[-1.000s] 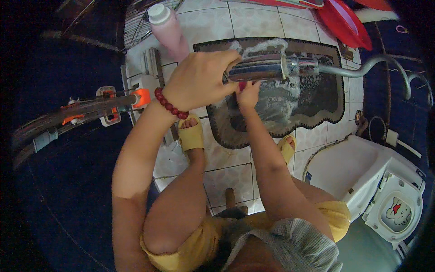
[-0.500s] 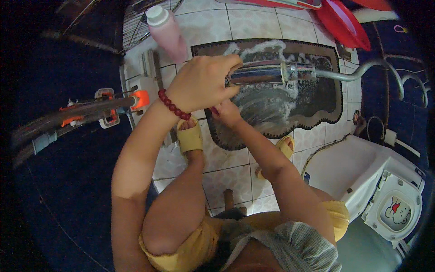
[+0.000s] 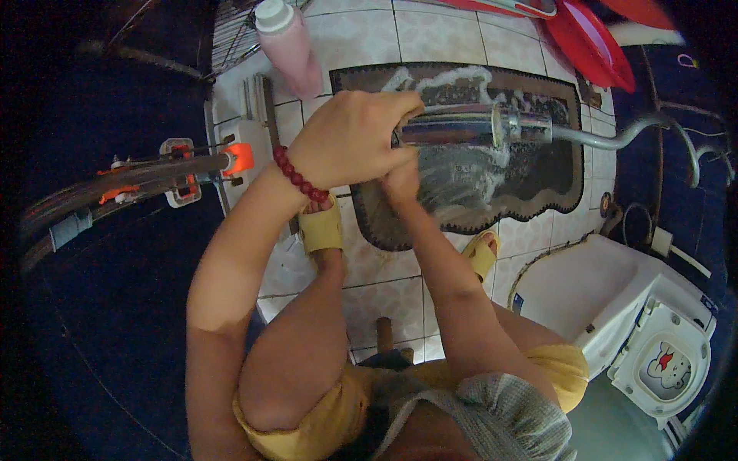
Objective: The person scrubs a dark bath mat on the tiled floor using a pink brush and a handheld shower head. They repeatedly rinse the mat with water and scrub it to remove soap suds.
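My left hand (image 3: 357,142), with a dark red bead bracelet at the wrist, is closed around a chrome handheld shower head (image 3: 453,127). Its grey hose (image 3: 615,138) runs off to the right. Beneath it, a dark floor mat (image 3: 530,184) with a brown border lies on the tiles, streaked with white foam. My right hand (image 3: 401,184) is low over the mat's near left part, looking curled. The left hand covers most of its fingers, so what it grips cannot be made out. No water spray is visible from the shower head.
A pink bottle (image 3: 292,58) with a white cap stands beyond my left hand. Mop-like poles with orange fittings (image 3: 240,157) reach in from the left. Red basins (image 3: 592,46) are at the far right, a white toilet (image 3: 615,284) at the right. My yellow slippers (image 3: 320,230) flank the mat's near edge.
My left hand and the shower head have shifted slightly right. My right hand has moved right and up, further behind the left; the reddish bit by its fingers no longer shows.
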A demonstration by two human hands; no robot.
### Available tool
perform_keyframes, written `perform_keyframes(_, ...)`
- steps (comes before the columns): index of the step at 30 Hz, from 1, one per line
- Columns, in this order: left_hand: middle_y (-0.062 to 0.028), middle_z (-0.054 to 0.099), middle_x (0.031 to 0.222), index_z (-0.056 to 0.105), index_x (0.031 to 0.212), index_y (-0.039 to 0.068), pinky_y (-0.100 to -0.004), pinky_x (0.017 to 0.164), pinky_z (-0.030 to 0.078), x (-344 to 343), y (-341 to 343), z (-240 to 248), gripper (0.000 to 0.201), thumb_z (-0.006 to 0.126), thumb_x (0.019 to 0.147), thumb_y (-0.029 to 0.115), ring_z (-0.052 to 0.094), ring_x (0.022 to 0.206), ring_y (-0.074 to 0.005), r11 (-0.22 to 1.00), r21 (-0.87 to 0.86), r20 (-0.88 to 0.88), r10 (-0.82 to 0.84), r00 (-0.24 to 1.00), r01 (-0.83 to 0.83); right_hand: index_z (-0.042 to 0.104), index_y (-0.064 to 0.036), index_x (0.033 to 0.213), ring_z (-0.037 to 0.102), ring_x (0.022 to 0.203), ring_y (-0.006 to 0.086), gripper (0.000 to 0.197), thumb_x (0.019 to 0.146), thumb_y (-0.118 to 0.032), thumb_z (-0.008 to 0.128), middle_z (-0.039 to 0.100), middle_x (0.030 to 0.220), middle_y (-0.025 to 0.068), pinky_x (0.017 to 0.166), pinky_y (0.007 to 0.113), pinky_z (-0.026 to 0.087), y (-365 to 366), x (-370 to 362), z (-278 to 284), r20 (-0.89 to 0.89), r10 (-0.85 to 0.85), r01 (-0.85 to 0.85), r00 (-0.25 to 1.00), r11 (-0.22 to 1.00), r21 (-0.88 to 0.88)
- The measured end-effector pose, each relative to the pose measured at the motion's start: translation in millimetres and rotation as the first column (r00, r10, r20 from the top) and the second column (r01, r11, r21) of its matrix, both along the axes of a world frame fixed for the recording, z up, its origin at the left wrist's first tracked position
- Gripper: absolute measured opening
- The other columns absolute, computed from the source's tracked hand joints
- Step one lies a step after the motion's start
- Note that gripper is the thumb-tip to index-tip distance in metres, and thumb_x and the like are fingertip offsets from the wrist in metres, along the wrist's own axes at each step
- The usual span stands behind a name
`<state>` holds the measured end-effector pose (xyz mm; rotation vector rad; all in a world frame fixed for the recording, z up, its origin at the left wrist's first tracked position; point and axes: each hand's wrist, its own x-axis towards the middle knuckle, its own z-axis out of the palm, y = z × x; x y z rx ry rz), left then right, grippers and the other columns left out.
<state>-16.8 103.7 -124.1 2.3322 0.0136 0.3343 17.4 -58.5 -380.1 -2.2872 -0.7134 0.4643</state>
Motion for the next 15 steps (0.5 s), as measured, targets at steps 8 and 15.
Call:
perform_keyframes(8, -0.0157, 0.060, 0.075, 0.055, 0.096, 0.002, -0.0362, 0.061, 0.048, -3.6, 2.6, 0.0, 0.038, 0.066, 0.063, 0.018, 0.060, 0.068, -0.0306, 0.999, 0.013, -0.063, -0.036, 0.997, 0.036, 0.051, -0.0095, 0.101, 0.054, 0.076, 0.0318, 0.035, 0.069, -0.016, 0.064, 0.046, 0.086, 0.0153, 0.058, 0.039, 0.047, -10.0, -7.2, -19.2, 0.033, -0.014, 0.012, 0.999, 0.999, 0.038)
perform_keyframes(15, -0.0134, 0.060, 0.072, 0.055, 0.088, 0.005, -0.0406, 0.061, 0.048, -5.5, 2.9, -3.5, 0.029, 0.062, 0.064, 0.021, 0.059, 0.066, -0.0332, 1.000, 0.002, -0.021, -0.017, 1.000, 0.017, 0.048, -0.0096, 0.114, 0.052, 0.085, 0.0358, 0.047, 0.070, -0.017, 0.064, 0.047, 0.094, 0.0174, 0.066, 0.042, 0.046, -19.0, -18.0, -7.7, 0.190, 0.443, -0.431, 0.876, 0.896, -0.104)
